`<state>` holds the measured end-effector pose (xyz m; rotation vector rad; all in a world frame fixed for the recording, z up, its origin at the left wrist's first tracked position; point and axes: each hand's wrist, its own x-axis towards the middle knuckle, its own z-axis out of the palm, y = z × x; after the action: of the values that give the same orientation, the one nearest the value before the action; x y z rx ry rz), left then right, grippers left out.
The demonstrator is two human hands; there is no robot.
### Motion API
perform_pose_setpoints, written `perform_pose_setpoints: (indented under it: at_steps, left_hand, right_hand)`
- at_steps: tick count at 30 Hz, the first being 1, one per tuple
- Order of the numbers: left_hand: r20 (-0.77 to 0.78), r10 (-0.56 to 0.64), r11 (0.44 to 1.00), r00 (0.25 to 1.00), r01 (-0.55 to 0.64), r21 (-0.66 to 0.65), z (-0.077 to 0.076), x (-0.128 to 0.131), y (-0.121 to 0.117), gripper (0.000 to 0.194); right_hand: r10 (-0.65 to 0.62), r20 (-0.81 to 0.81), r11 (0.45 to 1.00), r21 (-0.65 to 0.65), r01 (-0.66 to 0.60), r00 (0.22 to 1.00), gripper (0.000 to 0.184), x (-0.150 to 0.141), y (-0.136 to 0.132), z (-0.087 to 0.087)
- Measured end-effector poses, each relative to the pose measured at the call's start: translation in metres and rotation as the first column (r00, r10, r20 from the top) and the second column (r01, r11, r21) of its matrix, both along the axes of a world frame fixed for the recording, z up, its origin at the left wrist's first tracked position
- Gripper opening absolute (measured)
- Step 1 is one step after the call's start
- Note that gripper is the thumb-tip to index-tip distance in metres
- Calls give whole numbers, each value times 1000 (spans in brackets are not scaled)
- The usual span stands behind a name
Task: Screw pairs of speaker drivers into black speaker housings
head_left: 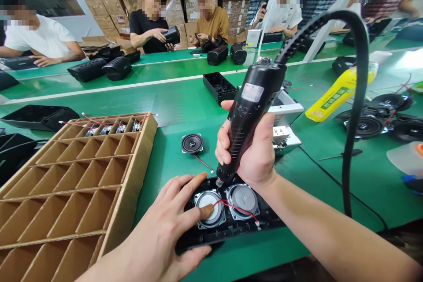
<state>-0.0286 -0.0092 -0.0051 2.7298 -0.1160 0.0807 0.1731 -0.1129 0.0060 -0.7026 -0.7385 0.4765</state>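
Observation:
In my right hand [253, 150] is a black electric screwdriver [246, 110], fingers wrapped round its body. Its tip points down at the rim of the left speaker driver [216, 216]. That driver and a second speaker driver [243, 200] lie magnet side up in a black speaker housing [208, 234]. Red and black wires cross both drivers. My left hand [161, 224] rests over the housing's left end with fingers spread. Its index fingertip presses on the left driver's magnet, another finger reaches the far edge, and the thumb lies along the near edge.
A cardboard divider box [127, 189] with several speakers in its far row stands left. A loose speaker [192, 143] lies beyond the housing. Right are a yellow bottle [333, 97], a thin screwdriver [342, 154] and several bigger speakers [366, 126]. The power tool's thick cable [358, 75] arches rightward. Co-workers sit opposite.

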Motion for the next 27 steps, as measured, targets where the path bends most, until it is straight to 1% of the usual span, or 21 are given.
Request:
perform_pose_setpoints:
  at_steps: [7, 19, 27]
  left_hand:
    - [-21, -42, 998, 999, 42, 37, 3, 3, 3, 37]
    - [-27, -15, 999, 1000, 16, 44, 5, 2, 2, 38]
    - [-42, -15, 999, 999, 16, 43, 5, 3, 1, 39]
  right_hand:
    - [10, 16, 1000, 11, -10, 1000, 61, -2, -1, 1]
    - [18, 49, 1000, 8, -18, 999, 61, -5, -4, 5]
    - [51, 87, 999, 0, -51, 995, 64, -4, -1, -1]
